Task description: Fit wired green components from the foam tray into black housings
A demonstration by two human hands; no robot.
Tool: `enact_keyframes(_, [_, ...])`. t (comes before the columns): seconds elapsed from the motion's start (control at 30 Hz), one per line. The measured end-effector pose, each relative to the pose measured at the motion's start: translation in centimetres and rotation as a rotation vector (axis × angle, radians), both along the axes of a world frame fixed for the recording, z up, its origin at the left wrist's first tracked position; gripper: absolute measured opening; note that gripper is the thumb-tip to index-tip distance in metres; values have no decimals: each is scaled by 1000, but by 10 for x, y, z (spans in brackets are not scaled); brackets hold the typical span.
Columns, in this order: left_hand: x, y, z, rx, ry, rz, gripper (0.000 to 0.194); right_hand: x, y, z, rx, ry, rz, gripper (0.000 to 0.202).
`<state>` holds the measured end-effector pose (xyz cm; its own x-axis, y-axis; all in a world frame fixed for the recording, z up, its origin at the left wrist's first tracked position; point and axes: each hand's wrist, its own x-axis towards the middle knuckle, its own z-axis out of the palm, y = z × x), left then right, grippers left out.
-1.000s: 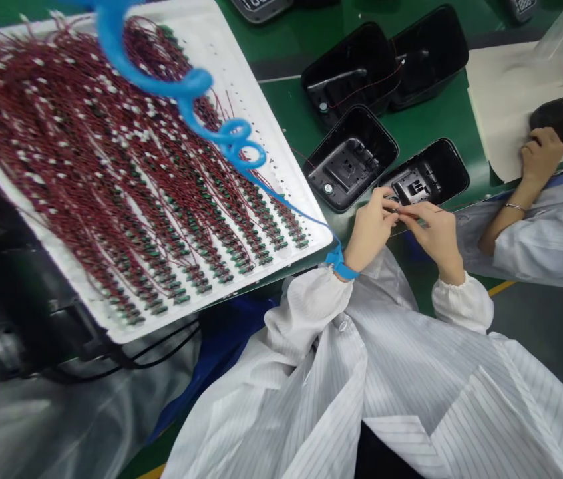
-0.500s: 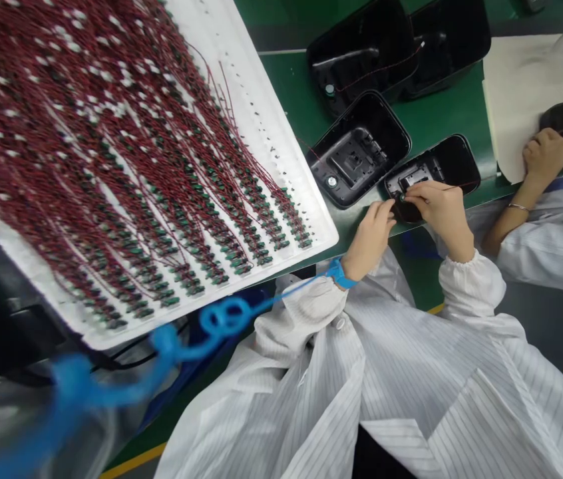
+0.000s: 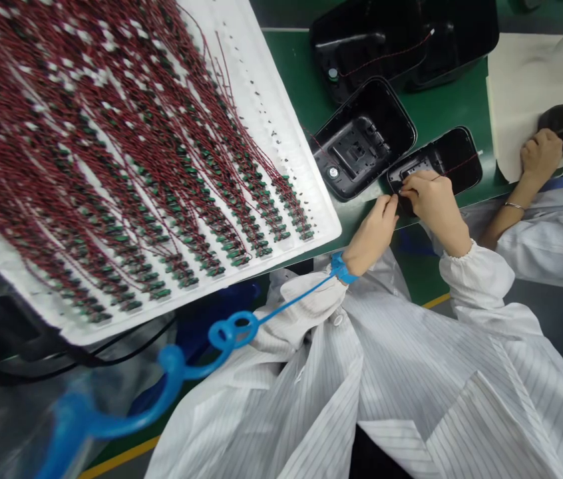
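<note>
Both my hands meet at the near left end of a black plastic housing [image 3: 464, 159], which lies open side up at the table edge. My right hand [image 3: 434, 203] reaches into it, thumb and fingers pinched on a small wired part that the fingertips hide. A thin dark red wire [image 3: 456, 167] runs from under this hand across the housing to a white connector [image 3: 480, 153]. My left hand [image 3: 374, 229], wearing a blue wrist strap [image 3: 344, 267], has its fingertips closed at the housing's corner. What they pinch cannot be made out.
A second open housing [image 3: 386, 120] with a round silvery part lies to the left. Larger black housings [image 3: 361, 40] stand behind. A white foam tray [image 3: 306, 206] holds rows of red-wired boards. At right, another person's hand [image 3: 541, 156] touches a dark housing. A blue coiled cord [image 3: 231, 332] hangs from my strap.
My right fingertips have closed over the small round greenish part that showed before. The red wire's white connector now shows at the housing's far right rim. The view has shifted slightly.
</note>
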<state>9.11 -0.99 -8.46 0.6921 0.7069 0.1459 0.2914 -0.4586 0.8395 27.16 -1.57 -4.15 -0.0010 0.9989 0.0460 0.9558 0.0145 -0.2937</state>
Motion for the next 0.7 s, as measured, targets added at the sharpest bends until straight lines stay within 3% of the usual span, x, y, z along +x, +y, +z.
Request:
enact_keyframes(0.1, [5, 2, 10, -39, 43, 12, 47, 3, 1, -2, 9, -30, -48, 14])
enact_keyframes(0.17, [8, 3, 21, -5, 176, -8, 54, 4, 0, -5, 22, -24, -93, 8])
enact_keyframes(0.33, [13, 6, 45, 135, 519, -54, 63, 2, -7, -7, 13, 17, -153, 17])
enact_keyframes(0.43, [13, 7, 49, 178, 594, -43, 60, -5, -22, 10, 32, 62, -177, 18])
enact_keyframes(0.57, [13, 8, 50, 186, 647, -45, 57, -7, -59, 44, 235, 42, -293, 30])
enact_keyframes(0.63, [14, 9, 51, 184, 669, -49, 60, -2, -77, 51, 320, 18, -368, 26])
enact_keyframes(0.7, [15, 11, 52, 188, 694, -56, 64, 5, -90, 47, 357, 17, -429, 19])
